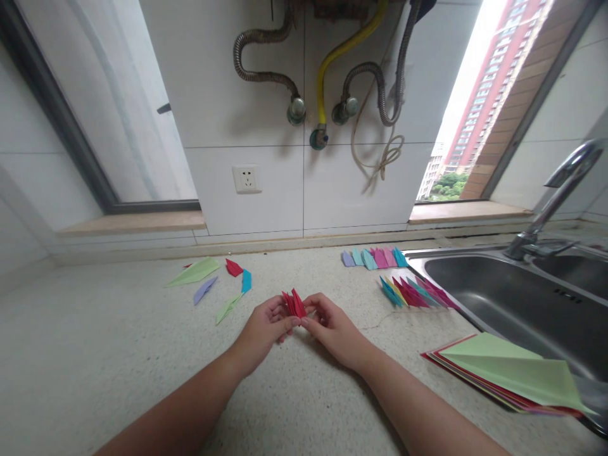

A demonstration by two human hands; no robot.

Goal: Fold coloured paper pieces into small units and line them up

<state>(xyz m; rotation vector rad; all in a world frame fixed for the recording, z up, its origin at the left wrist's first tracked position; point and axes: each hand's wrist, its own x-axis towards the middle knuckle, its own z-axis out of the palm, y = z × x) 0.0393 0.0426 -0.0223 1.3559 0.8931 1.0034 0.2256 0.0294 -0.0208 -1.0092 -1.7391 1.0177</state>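
Between my two hands, just above the countertop (199,373), is a small piece of folded red paper (295,305) with pointed layers standing up. My left hand (266,323) pinches its left side between thumb and fingers. From the other side my right hand (330,323) pinches it too, and the two thumb tips meet at its lower end. Left of my hands lie loose folded pieces: a light green one (230,308), a blue one (246,280), a red one (234,268), a purple one (205,290) and a larger green one (196,272).
Right of centre sit a back row of folded pieces (375,258) and a front row (415,292). A stack of larger folded sheets (508,373) lies by the sink (479,304), overlapping its rim. The faucet (546,202) rises behind. Hoses and valves (297,109) hang on the tiled wall.
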